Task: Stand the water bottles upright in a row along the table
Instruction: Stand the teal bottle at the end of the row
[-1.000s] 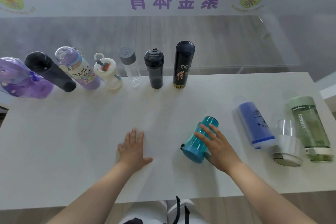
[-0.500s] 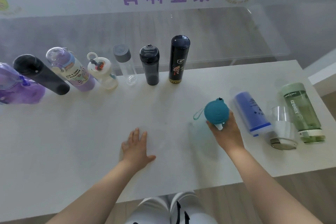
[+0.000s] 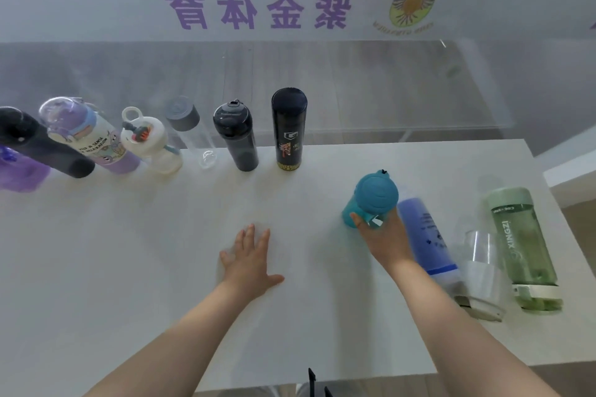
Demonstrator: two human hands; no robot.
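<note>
My right hand grips the teal bottle upright, lid toward the camera, right of the table's middle. My left hand lies flat on the white table with fingers spread, holding nothing. Along the far edge several bottles stand in a row; its right end is the tall black bottle, with the dark grey bottle and a clear bottle with a grey cap to its left. On the right, a blue bottle, a clear one with a white base and a green bottle lie on their sides.
Further left in the row are a white bottle with a loop lid, a purple cartoon bottle, a black bottle and a purple one cut off by the frame. A glass wall with purple lettering runs behind the table.
My right hand lifted the teal bottle from lying on the table and turned it upright, carrying it away from me. My left hand stayed flat on the table.
</note>
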